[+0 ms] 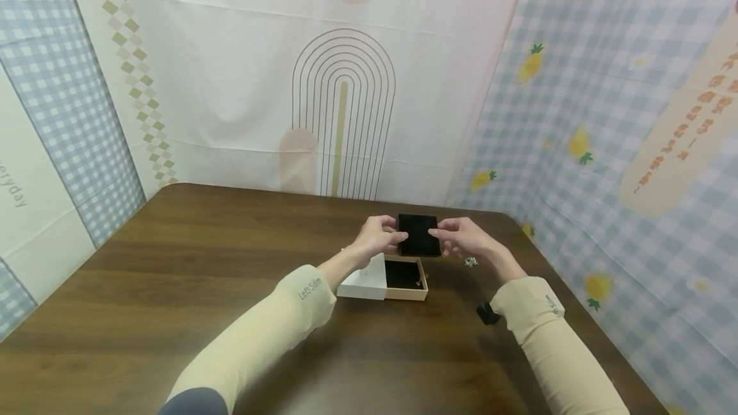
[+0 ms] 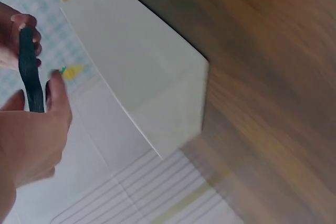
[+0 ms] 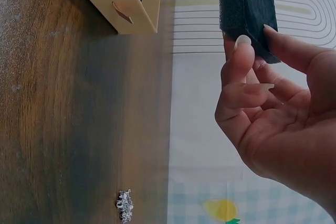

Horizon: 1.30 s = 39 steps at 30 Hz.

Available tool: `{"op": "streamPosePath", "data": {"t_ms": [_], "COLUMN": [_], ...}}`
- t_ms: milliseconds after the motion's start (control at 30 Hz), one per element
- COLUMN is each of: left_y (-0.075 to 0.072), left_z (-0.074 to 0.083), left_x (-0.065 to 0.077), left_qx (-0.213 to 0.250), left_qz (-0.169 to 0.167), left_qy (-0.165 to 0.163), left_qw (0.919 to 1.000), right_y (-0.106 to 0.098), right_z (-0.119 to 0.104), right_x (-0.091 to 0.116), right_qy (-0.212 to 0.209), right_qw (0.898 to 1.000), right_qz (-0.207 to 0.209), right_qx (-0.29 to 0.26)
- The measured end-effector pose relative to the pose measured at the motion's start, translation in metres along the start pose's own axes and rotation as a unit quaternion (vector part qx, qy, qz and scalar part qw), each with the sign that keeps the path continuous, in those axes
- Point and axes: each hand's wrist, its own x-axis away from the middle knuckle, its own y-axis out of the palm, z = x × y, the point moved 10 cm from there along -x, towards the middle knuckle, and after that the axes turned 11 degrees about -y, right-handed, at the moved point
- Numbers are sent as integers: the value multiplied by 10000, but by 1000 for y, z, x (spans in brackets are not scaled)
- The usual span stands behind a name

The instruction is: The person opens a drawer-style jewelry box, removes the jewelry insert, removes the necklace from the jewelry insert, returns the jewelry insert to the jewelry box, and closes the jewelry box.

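Note:
A square black foam pad is held up over the table between both hands. My left hand pinches its left edge, thumb on the face. My right hand grips the opposite edge between thumb and fingers. In the right wrist view the foam pad shows a porous side and a smoother covered face. Just below it on the table lies a box: a white sleeve with a tan drawer pulled partway out to the right. The drawer's inside is black, and a small tab sits on its front.
A small silvery, glittering ornament lies on the brown wooden table, under the right forearm. Printed cloths hang behind the table and along its sides. A black device is at the right wrist.

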Motion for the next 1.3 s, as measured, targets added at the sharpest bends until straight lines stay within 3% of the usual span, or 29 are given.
{"op": "streamPosePath", "data": {"t_ms": [100,200,267,433,467,533,1300], "left_y": [-2,-3,-1,5,5,6,3], "left_z": [0,-3,-8,-20,-22,-25,-31], "left_x": [2,5,8,16,17,19,18], "left_qx": [-861,-2014,-2747,-4404,-4601,-4815,-4895], "left_qz": [-167,-355,-597,-1009,-1039,-1063,-965], "left_qy": [190,297,318,493,535,597,502], "left_qw": [9960,9784,9592,8907,8801,8679,8652], "right_y": [-2,-2,-2,0,1,3,12], "right_z": [-1,0,1,4,5,6,10], "right_x": [1,1,2,4,5,6,9], "right_qy": [-38,-49,-52,-25,-8,19,79], "right_qw": [10000,9999,9999,9995,9994,9991,9927], "right_qz": [-12,-43,-74,-179,-213,-303,-876], "right_qx": [57,86,131,275,290,303,823]}}
